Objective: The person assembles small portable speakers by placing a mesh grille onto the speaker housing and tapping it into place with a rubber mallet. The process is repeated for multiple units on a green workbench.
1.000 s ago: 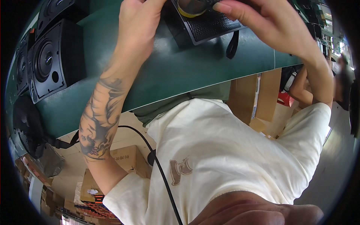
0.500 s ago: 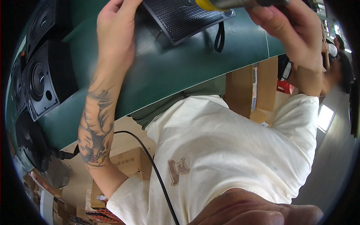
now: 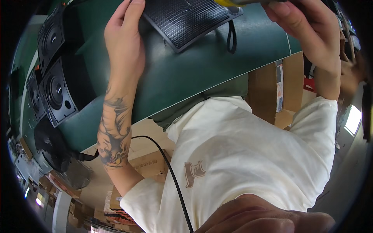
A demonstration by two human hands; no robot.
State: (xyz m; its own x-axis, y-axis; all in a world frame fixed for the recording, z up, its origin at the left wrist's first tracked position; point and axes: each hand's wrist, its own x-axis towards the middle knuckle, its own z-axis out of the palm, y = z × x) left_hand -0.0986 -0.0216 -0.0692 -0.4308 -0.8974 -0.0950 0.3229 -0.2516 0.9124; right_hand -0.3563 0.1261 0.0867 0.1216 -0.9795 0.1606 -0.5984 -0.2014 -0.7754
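Green table top (image 3: pixel 202 73) lay bare between the left hand (image 3: pixel 124 42) and the right hand (image 3: pixel 311 35); room to pass there. Black mesh panel (image 3: pixel 186 19) filled the far middle, its black strap loop (image 3: pixel 232 37) lying beside it. Black speaker boxes (image 3: pixel 58 93) stood stacked along the left edge. Cardboard boxes (image 3: pixel 279 93) stood below the near edge.

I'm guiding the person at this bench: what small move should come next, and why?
Probably bring the yellow tool down onto the black mesh grille. The left hand already steadies the grille's edge on the green bench, and the right hand holds the tool just above it. The tool tip is out of view.
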